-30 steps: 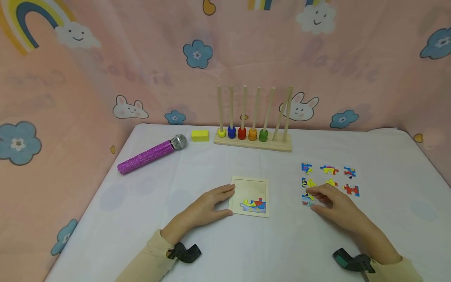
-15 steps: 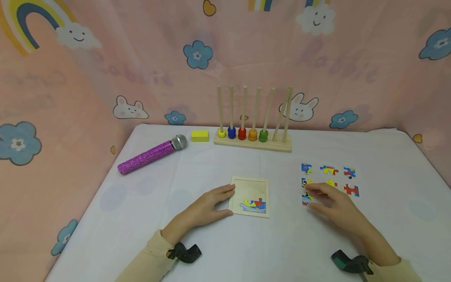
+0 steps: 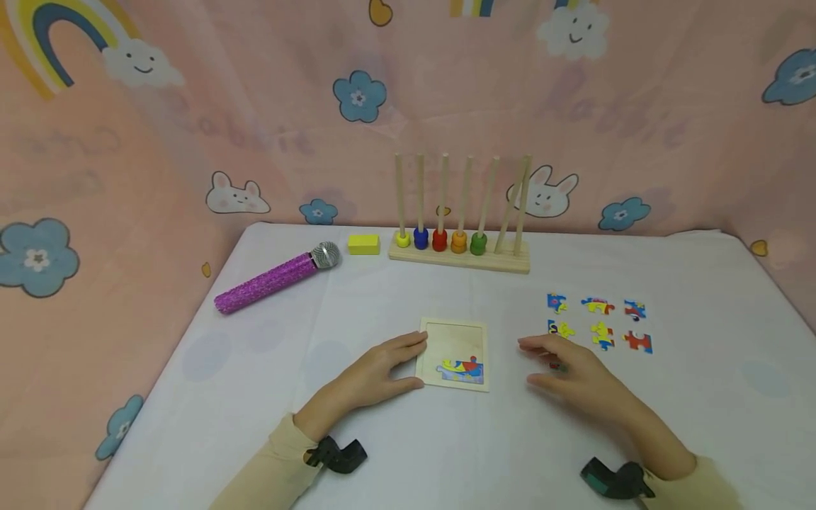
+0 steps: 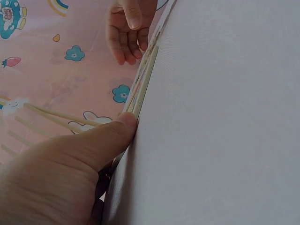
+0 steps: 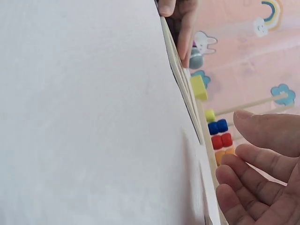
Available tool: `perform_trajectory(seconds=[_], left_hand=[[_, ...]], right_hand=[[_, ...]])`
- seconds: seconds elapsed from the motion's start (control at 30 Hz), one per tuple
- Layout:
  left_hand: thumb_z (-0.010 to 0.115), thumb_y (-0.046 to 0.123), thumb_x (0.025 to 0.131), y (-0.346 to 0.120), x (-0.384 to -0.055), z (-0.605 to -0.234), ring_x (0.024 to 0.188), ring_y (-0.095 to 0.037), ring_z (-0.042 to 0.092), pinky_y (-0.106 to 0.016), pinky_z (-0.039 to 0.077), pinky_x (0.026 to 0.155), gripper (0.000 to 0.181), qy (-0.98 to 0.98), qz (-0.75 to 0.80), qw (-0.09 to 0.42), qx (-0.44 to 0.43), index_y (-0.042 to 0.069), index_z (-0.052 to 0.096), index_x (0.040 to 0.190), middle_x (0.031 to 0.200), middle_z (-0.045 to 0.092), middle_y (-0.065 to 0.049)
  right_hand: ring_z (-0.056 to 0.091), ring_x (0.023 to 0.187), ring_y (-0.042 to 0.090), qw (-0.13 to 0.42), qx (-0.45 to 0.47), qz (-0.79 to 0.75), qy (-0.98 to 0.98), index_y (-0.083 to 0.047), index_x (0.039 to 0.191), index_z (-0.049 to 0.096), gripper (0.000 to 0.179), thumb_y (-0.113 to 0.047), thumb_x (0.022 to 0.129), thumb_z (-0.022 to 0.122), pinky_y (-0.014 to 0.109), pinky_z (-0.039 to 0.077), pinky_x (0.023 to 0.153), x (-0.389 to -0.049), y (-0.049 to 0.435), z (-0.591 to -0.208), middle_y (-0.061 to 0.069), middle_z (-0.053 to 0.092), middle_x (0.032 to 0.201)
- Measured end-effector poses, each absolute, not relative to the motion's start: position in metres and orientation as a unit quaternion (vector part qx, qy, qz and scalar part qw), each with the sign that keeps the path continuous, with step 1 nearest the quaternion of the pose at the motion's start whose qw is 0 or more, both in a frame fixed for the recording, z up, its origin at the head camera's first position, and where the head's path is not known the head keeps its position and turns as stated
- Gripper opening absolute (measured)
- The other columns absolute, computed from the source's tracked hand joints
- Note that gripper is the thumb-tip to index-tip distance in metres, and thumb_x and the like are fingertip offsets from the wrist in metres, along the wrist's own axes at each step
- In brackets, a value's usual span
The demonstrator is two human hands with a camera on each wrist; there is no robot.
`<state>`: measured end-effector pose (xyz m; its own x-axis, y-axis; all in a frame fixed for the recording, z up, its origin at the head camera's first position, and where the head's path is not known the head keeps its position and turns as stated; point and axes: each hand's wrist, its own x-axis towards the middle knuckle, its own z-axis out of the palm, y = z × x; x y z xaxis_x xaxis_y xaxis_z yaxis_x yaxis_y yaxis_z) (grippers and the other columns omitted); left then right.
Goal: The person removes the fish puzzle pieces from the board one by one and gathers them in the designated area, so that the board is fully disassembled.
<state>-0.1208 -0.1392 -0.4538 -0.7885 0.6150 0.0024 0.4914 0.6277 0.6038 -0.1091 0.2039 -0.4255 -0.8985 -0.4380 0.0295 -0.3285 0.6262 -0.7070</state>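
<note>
A small wooden puzzle tray point(image 3: 452, 333) lies on the white table, with joined pieces point(image 3: 460, 369) along its bottom row. My left hand point(image 3: 408, 361) rests flat on the table, thumb and fingers against the tray's left edge; in the left wrist view the thumb point(image 4: 108, 140) presses the tray's edge point(image 4: 143, 89). My right hand point(image 3: 542, 365) hovers between the tray and several loose puzzle pieces point(image 3: 601, 335), fingers relaxed. The right wrist view shows its fingers point(image 5: 253, 187) holding nothing. A reddish piece point(image 3: 554, 365) peeks out beneath it.
At the back stands a wooden peg rack point(image 3: 459, 258) with coloured beads, beside a yellow block point(image 3: 363, 244). A glittery purple microphone point(image 3: 274, 278) lies at the back left. Pink patterned cloth walls surround the table.
My right hand has slid left, off the loose pieces and toward the tray. The left hand and the tray have stayed put.
</note>
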Motion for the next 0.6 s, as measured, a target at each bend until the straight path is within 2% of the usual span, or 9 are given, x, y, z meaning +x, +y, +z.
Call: perform_trajectory(seconds=[0.2, 0.6], left_hand=[[0.067, 0.035, 0.088, -0.139, -0.121, -0.453, 0.142, -0.014, 0.029, -0.033, 0.033, 0.113, 0.067, 0.895, 0.304, 0.102, 0.310, 0.009, 0.040, 0.144, 0.153, 0.033, 0.002], [0.066, 0.036, 0.088, -0.140, -0.123, -0.456, 0.141, -0.014, 0.030, -0.033, 0.033, 0.113, 0.067, 0.895, 0.302, 0.095, 0.313, 0.009, 0.040, 0.144, 0.153, 0.034, 0.003]], right_hand=[[0.057, 0.109, 0.017, 0.087, -0.243, -0.384, 0.887, -0.011, 0.126, 0.057, 0.044, -0.022, 0.086, 0.071, 0.029, 0.052, 0.092, -0.112, 0.181, -0.426, 0.000, 0.061, 0.123], [0.059, 0.099, 0.016, 0.120, -0.305, -0.402, 0.855, -0.005, 0.123, 0.058, 0.044, -0.018, 0.083, 0.073, 0.028, 0.052, 0.089, -0.122, 0.131, -0.425, 0.003, 0.062, 0.115]])
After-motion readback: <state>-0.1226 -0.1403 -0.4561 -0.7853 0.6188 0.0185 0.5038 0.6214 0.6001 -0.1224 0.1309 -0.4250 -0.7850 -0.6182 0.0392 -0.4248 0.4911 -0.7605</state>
